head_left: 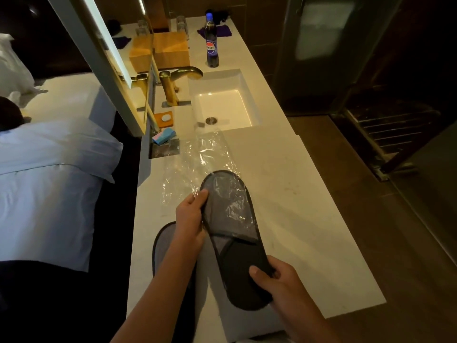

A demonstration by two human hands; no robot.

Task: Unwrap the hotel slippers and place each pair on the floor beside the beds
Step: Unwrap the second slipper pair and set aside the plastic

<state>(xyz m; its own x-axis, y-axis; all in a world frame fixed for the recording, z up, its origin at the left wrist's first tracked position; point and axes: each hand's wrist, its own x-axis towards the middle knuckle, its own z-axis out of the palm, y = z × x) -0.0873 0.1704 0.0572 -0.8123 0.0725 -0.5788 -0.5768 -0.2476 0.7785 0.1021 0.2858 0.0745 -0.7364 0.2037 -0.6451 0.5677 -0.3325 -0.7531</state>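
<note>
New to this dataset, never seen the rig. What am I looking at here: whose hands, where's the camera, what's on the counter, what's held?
There is no robot: a person wears one wide-angle camera on the head, looking down at their own bare hands. The left hand pinches the clear plastic wrap at the heel of a grey slipper; the right hand has its grip on the toe end. A second slipper lies on the white counter under the left forearm. Further along are a sink, a gold tap and a cola bottle.
</note>
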